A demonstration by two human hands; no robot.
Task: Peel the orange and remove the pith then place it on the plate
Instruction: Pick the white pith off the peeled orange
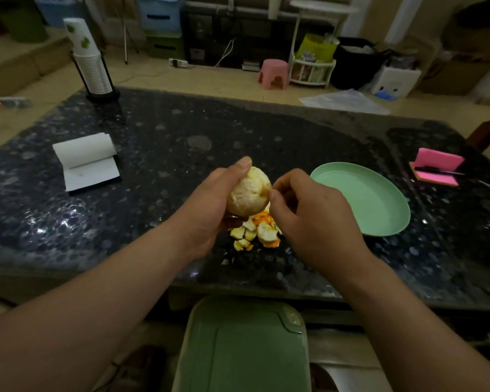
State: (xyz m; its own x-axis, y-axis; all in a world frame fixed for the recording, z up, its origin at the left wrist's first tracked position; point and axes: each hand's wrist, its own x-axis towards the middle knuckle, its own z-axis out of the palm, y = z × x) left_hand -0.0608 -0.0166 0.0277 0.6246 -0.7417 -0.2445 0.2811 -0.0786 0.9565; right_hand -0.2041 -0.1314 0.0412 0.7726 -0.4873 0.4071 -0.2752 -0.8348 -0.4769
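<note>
My left hand grips the orange above the dark table, thumb over its top. The orange has no rind left and shows pale yellowish pith all over. My right hand is curled at the fruit's right side, its fingertips pinched against the pith. Whether a strip of pith is between those fingertips is too small to tell. Under the fruit lies a heap of orange peel pieces on the table. The green plate sits to the right of my right hand with nothing on it.
A tissue roll lies at the left of the dark speckled table. A stack of paper cups stands at the back left. A pink sticky pad with a pen is at the right edge. A green bin lid sits below the table's front edge.
</note>
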